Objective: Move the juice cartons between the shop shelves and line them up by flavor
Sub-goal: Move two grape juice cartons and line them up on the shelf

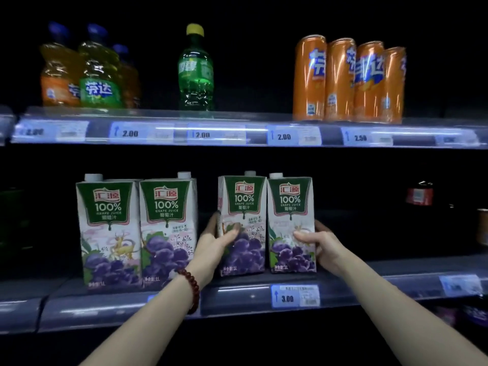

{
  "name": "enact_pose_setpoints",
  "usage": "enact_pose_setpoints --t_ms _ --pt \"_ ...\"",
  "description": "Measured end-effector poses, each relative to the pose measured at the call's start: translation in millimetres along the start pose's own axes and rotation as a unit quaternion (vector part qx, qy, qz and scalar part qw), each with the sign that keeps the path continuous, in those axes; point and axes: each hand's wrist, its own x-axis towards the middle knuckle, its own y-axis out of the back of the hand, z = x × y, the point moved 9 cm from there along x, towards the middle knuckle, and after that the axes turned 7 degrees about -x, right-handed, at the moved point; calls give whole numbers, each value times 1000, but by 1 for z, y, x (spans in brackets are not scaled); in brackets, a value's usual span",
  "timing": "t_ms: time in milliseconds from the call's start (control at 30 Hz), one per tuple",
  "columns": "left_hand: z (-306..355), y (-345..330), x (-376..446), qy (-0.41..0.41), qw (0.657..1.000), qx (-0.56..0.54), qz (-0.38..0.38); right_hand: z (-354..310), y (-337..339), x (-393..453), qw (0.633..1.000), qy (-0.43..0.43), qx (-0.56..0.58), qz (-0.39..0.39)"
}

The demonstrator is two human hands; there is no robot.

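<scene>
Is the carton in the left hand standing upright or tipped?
Slightly tipped. The carton gripped by the left hand leans a little, its top edge slanting, unlike the upright neighbour held by the right hand.

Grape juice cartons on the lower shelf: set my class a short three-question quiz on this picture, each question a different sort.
1. How many grape juice cartons stand on the lower shelf?
2. True or false: the left hand wears no bracelet.
3. The right hand grips which carton? A) leftmost B) second from left C) rightmost

Key: 1) four; 2) false, a bead bracelet circles that wrist; 3) C
</scene>
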Motion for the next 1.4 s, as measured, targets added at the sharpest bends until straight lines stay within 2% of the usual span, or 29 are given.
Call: enact_pose_setpoints --t_ms 100,300,467,533,700,833,1000,1133,1300,1400 --pt "1 2 -4 -11 998 66 -2 3 7 0 1000 -10 -12 3" --pt "5 -2 -8 -13 995 88 39 -14 10 -16 983 25 -181 -1" --pt "14 4 -21 -33 975 184 121 -22 15 -35 942 68 -316 87" --pt "14 5 -25 -21 971 208 119 -24 16 -44 923 69 -357 127" --pt "18 17 -32 -8 980 182 82 -28 9 -56 897 35 -390 208" --pt "15 31 -44 36 993 108 29 -25 0 -70 875 -16 -370 312" --pt "20 73 -63 36 996 69 32 -14 -34 -91 853 -55 -373 360" --pt "28 123 -86 24 994 101 27 -10 -93 -105 863 -47 -376 333" --pt "38 216 -120 12 986 154 66 9 -213 -110 907 -37 -368 203" --pt "46 278 -145 11 981 173 91 22 -295 -109 917 -20 -375 136"
